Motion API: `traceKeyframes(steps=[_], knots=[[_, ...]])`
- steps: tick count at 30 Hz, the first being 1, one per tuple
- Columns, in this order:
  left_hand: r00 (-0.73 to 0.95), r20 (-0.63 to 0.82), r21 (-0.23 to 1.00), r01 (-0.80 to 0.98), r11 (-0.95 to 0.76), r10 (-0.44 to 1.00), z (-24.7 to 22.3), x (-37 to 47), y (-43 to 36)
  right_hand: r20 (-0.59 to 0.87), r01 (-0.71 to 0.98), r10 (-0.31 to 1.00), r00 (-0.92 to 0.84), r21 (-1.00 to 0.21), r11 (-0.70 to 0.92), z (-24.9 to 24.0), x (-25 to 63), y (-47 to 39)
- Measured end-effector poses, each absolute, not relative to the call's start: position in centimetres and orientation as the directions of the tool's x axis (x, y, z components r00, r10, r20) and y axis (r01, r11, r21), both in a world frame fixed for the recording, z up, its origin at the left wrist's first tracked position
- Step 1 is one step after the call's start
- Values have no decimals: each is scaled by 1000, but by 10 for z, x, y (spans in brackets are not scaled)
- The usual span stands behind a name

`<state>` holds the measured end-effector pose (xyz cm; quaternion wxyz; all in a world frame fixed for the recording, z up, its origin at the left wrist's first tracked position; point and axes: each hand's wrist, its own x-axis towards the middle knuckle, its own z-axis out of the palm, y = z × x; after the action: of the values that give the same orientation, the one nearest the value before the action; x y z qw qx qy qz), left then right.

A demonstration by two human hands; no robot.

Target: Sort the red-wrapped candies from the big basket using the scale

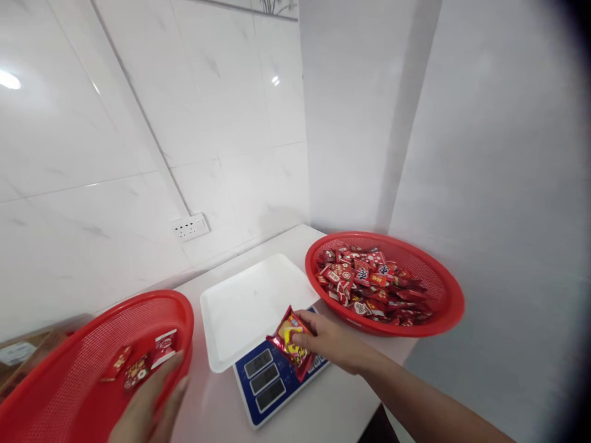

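Note:
My right hand point(318, 338) is closed on a red packet point(292, 341) with a yellow patch, held above the blue panel of a scale point(265, 384). The white tray point(258, 301) of the scale has nothing on it. To the right, a red basket point(443, 289) holds a heap of small red packets point(369, 283). My left hand point(150, 400) is at the near rim of another red basket point(182, 307), its fingers apart and nothing between them. Inside that basket lie three red packets point(138, 371).
A cardboard box point(28, 357) sits at the far left, behind the left basket. A tiled wall with a power socket point(191, 227) rises behind the white table point(217, 409). A grey wall borders the right side.

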<state>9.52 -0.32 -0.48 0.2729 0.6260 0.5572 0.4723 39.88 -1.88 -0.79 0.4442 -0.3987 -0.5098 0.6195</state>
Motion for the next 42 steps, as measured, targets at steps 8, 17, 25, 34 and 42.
traceKeyframes(steps=[8, 17, 25, 34, 42], knots=[[285, 76, 992, 72, -101, 956, 8, 191, -2, 6, -192, 943, -331, -980, -61, 6, 374, -12], [264, -12, 981, -183, 63, 964, -1, 202, 7, -17, -108, 986, -165, -994, -35, 1, 379, -3], [179, -22, 969, -237, 65, 984, -1, 196, 11, -18, -79, 973, -229, -996, -37, 4, 375, -1], [4, 28, 982, -184, -27, 1000, -4, 193, 19, 0, -181, 991, -131, -983, -24, 0, 367, 8], [-231, 156, 948, -236, -211, 960, 21, 184, 25, 32, 216, 994, -100, -975, 53, -5, 371, 3]])
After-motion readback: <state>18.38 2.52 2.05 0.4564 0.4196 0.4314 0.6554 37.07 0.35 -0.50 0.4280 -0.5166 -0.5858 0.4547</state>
